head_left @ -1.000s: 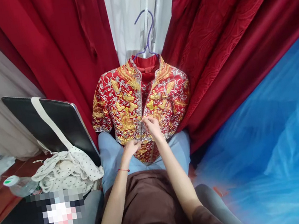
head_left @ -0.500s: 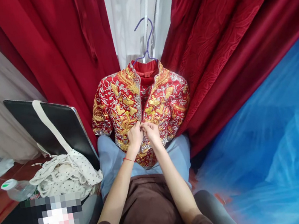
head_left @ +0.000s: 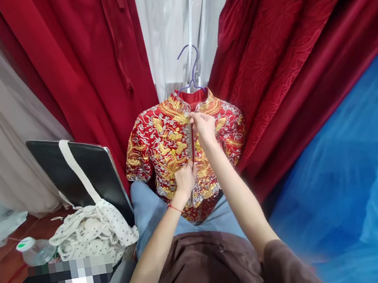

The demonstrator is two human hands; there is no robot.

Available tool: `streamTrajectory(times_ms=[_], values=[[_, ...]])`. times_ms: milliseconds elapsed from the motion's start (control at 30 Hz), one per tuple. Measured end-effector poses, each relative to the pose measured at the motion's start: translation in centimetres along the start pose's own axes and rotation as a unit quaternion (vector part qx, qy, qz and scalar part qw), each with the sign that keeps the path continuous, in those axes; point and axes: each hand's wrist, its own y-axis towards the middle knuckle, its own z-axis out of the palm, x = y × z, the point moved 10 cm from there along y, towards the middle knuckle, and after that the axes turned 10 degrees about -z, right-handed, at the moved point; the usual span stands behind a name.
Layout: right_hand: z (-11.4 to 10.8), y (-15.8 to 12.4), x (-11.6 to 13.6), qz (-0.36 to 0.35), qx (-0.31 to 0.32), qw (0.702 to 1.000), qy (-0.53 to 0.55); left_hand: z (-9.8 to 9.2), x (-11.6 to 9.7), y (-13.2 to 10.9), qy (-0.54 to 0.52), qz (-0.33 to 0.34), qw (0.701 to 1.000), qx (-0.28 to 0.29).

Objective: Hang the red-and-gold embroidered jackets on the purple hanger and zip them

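A red jacket [head_left: 177, 138] with gold and silver embroidery hangs on a purple wire hanger [head_left: 194, 70] in front of my knees. Its short sleeves spread to both sides, and its front edges now lie close together. Low on the front opening, my left hand [head_left: 185, 180] is closed on the jacket's edge. My right hand [head_left: 204, 127] pinches at the top of the front, just under the collar, apparently on the zipper pull; the fingers hide the pull itself.
At the left are a black chair back [head_left: 87, 163] with a white strap, a dotted white cloth bag [head_left: 88, 233] and a plastic bottle [head_left: 37, 251]. Red curtains [head_left: 95, 60] hang behind; blue tulle [head_left: 346, 173] fills the right side.
My right hand has slid up the front opening from near the hem to the collar, and the gap has narrowed. The left hand stays low. The view has tilted a little upward.
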Motion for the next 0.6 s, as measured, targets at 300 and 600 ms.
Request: streamTrajectory(times_ms=[300,600], values=[[-1.6,0.2,-3.8,0.016,0.103,0.980,-0.168,-3.6,0.6,2.9,-0.013,0.119,0.992,0.030],[-8.9,4.7,2.9,-0.132,0.057,0.956,-0.256,-21.2,3.9,10.6,-0.127,0.108,0.949,-0.268]])
